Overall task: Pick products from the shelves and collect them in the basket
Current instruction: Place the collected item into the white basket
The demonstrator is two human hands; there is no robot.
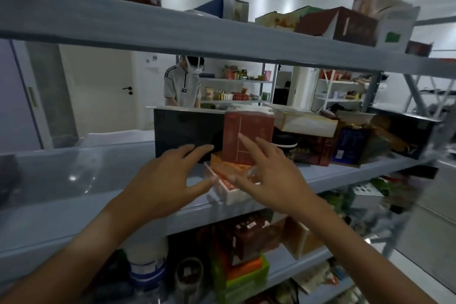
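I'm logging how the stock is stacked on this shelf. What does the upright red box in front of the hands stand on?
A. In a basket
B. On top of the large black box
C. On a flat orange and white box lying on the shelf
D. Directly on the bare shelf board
C: the red box stands upright on a flat orange and white box on the middle shelf, with the black box beside it.

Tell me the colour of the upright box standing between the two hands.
Brick red with thin pale lines, on the upright box; seen best in the head view.
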